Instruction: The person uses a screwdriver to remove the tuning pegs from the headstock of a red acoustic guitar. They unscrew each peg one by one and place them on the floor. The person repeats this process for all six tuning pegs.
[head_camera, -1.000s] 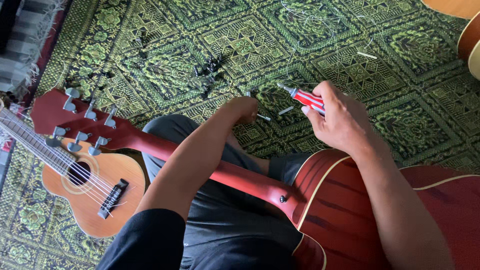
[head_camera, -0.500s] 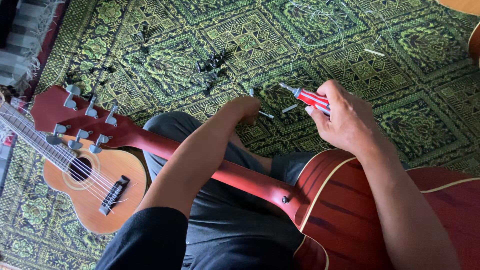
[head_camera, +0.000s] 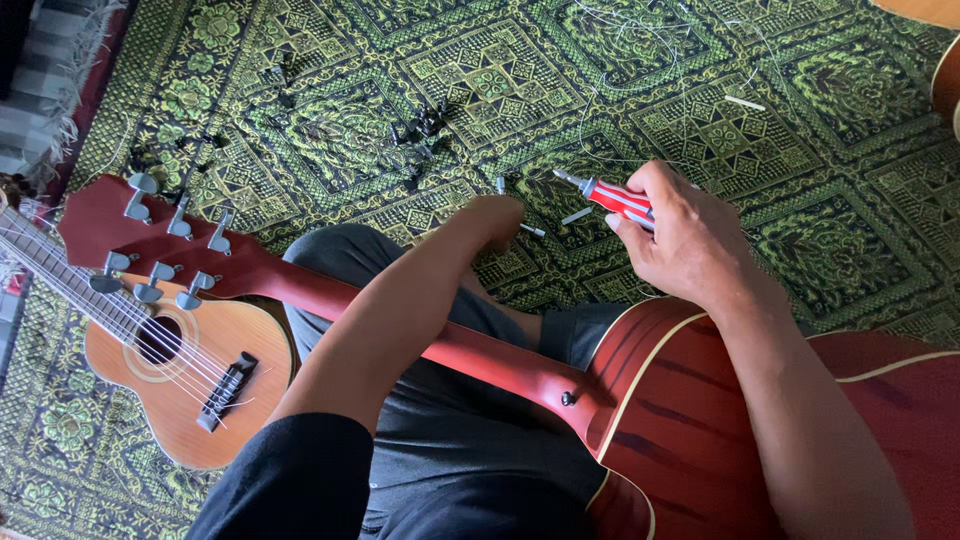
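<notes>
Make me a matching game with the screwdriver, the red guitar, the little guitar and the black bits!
Things:
1. screwdriver
2. red guitar
3. small tan guitar
4. black small parts

Places:
A. scattered on the green carpet
B. held in the right hand
C. lying on the carpet by the red headstock
D. back up across the person's lap

Pairs: 1-B, 2-D, 3-C, 4-A
</notes>
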